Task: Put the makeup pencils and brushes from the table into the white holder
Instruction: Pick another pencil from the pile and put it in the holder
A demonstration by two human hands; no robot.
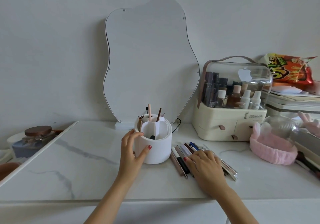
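Several pencils and brushes [186, 156] lay side by side on the marble table [83, 171], just right of the white holder [154, 147], which stood toward the back edge in front of the wavy mirror [150, 59]. My left hand [133, 147] was wrapped around the holder's left wall, thumb on its front and fingers curled at the rim, steadying it. My right hand [206, 165] lay flat and palm-down over the row, fingers loosely spread and touching the sticks; I could not tell whether any single one was pinched yet.

A few tools already stood in the holder's inner compartments, a pink-handled brush [149, 114] and a brown pencil [158, 114] among them, so I judged the task begun but mostly ahead of me.

To do this step well, I reckoned I should gather only a few sticks at once, closing the fingers around their middles so none rolled toward the silver tubes [228, 168] at the row's right end. Keeping the left hand on the holder seemed wise, since a nudge from incoming tips could tip or slide it. I would lift the bundle upright and aim for an open front compartment.
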